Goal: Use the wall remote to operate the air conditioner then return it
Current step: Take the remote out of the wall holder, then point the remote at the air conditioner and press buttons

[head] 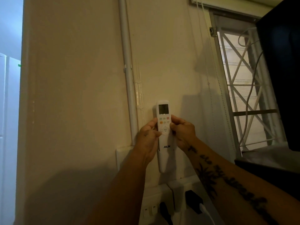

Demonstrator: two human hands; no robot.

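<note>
**Inspector:** Remote (164, 125): white, slim, upright against the cream wall (81, 95). Small screen at top, coloured buttons below, dark brand lettering lower down. Its lower end sits in a white wall holder (162, 163).

**Clerk:** Hands?

**Inspector:** Left hand (148, 140) closed in a grip on the remote's left edge, thumb over the lower buttons. Right hand (182, 132) in a grip on the right edge, thumb on the keypad.

**Clerk:** Surroundings?

**Inspector:** White pipe (128, 70) just left of the remote. Barred window (243, 86) to the right. Socket strip (164, 207) with black plugs below.

**Clerk:** Obstructions?

**Inspector:** Thumbs hide several buttons. Screen readout illegible. A dark object (280, 70) is cut off at the right edge.
</note>
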